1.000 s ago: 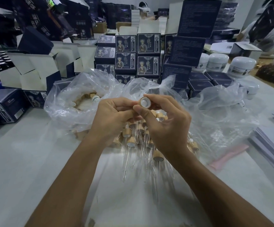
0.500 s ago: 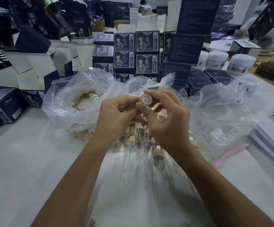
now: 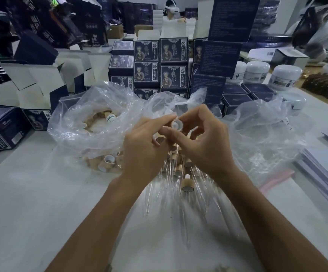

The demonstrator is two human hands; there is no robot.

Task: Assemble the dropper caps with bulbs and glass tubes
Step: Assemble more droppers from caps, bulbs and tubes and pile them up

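While both hands are raised together above the white table (image 3: pixel 31 203), I note the right hand (image 3: pixel 202 146) pinching a dropper cap (image 3: pixel 177 124) between thumb and forefinger, its white-lined open end turned toward the camera. My left hand (image 3: pixel 145 146) meets it from the left: forefinger and thumb are closed at the cap's upper rim, fingertips touching the cap. Whether they pinch a separate small part there I cannot tell; nothing distinct resolves between the fingertips.

Directly below the hands, finished droppers (image 3: pixel 186 185) lie in a loose heap on the table, wooden collars toward the hands and glass tubes (image 3: pixel 147 201) fanning toward me. One collar with a white bulb tip sits nearest, just beside the right wrist.

Left of the hands, a clear plastic bag (image 3: pixel 92 122) lies open with more wooden caps (image 3: pixel 106 163) inside and spilling at its near edge. A second crumpled clear bag (image 3: pixel 267 138) lies to the right.

Behind: stacked dark blue printed boxes (image 3: pixel 174 50), open white-lined cartons (image 3: pixel 35 85) at left, white jars (image 3: pixel 285 76) at right. A stack of paper sheets (image 3: pixel 324 169) rests at the right table edge.
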